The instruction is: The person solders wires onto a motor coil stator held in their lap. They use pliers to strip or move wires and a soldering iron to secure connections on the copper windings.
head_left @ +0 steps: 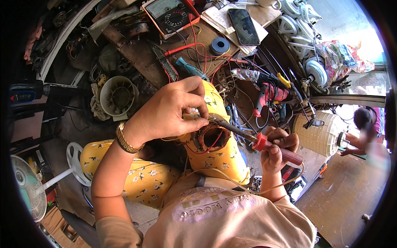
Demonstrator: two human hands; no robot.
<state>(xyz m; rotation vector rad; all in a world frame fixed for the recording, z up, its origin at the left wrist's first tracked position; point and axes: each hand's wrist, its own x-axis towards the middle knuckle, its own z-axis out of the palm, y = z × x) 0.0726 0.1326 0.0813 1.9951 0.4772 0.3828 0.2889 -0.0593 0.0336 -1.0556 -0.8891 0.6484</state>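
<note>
My left hand (pixel 182 109) is closed, thumb and fingertips pinched at the upper left edge of a copper-wound motor stator (pixel 213 142), on something too small to make out. The stator rests on my yellow floral-clad leg, with a red wire across its opening. My right hand (pixel 277 146) grips a soldering iron (pixel 281 154) with a red handle and collar; its dark shaft reaches left to the stator's top rim, close to my left fingertips. A thin cord runs from the handle across my lap.
Ahead are a wooden bench (pixel 136 62), multimeter (pixel 173 16), phone (pixel 244 27), spool (pixel 219 44) and drill (pixel 269 97). At left stand a bucket (pixel 105 97) and fan (pixel 29 186); at right a cream ribbed object (pixel 312 134) and another person (pixel 368 122).
</note>
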